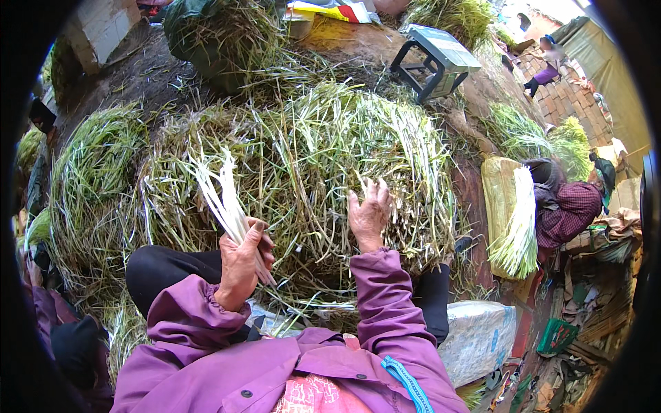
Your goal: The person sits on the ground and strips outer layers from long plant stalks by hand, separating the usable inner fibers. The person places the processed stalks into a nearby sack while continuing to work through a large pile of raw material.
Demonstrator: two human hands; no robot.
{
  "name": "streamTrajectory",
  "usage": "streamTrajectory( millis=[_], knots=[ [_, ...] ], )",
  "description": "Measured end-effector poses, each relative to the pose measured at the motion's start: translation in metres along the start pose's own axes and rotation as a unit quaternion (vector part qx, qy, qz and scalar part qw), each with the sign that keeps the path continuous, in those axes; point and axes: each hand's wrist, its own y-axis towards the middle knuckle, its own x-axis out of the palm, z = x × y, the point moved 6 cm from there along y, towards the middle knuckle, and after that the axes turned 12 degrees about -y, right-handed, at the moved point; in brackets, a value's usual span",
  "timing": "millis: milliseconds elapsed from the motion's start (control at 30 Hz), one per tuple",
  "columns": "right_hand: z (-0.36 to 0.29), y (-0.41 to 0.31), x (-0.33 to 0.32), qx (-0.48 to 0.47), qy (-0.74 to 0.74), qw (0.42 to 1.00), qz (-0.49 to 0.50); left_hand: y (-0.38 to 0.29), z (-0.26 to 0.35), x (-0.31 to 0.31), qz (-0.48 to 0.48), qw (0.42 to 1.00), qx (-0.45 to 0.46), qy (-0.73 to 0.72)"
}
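My left hand (244, 258) is closed around a small bundle of pale, whitish plant stalks (222, 193), which point up and away from me with their other ends below my fist. To the right, my right hand (370, 210) reaches over a large heap of green and brown leafy stalks (320, 155), its fingers bent at a thin pale stalk; whether they grip it cannot be made out. The heap lies right in front of my knees. Cut stalk ends (413, 222) show on its right side.
A plastic stool (436, 62) stands behind the heap. At right, a large bundle of pale stalks (519, 227) lies on a yellowish wrapped block (498, 206) beside a crouching person (568, 211). A white sack (477, 340) is near my right knee. Other people are at far left and upper right.
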Motion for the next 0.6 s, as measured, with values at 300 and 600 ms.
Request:
streamTrajectory(
  millis=[300,600],
  knots=[
    [-0.069,0.014,0.103,0.014,-0.018,0.958,-0.286,-0.002,-0.010,0.002,-0.011,0.999,-0.030,-0.003],
    [-0.084,-0.012,0.034,-0.172,0.141,0.957,-0.188,-0.003,-0.013,0.004,-0.005,0.999,-0.049,0.004]
  ],
)
